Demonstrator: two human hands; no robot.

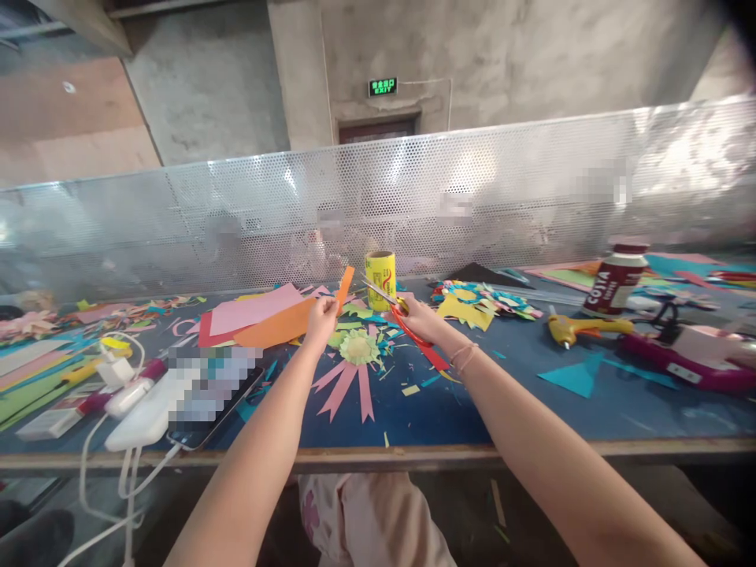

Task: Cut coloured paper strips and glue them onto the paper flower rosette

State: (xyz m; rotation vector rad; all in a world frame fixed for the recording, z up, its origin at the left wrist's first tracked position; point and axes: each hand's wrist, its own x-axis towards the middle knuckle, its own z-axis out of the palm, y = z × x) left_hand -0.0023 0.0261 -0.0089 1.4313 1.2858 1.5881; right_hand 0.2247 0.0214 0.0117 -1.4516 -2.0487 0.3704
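Observation:
My left hand [323, 319] pinches a narrow orange paper strip [345, 288] that stands upright from the fingertips. In my right hand [416, 319] is a pair of scissors [383, 294], its blades pointing left toward the strip, a short gap apart from it. Below the hands on the table lies a pale green paper rosette [359, 346] with pink paper tails [347, 390] spreading toward me. Just behind the scissors a yellow cardboard tube [381, 277] stands upright. Under my right wrist a red paper strip [435, 358] shows. Scraps of cut paper surround the rosette.
Pink sheets [253, 311] and an orange sheet [275, 324] lie left of my hands. Nearer me are a phone [218, 398], a white power bank [138, 413] and cables. At right are a yellow glue gun [584, 327], a bottle [617, 279] and a purple tape dispenser [685, 362]. A perforated metal screen [253, 213] stands behind.

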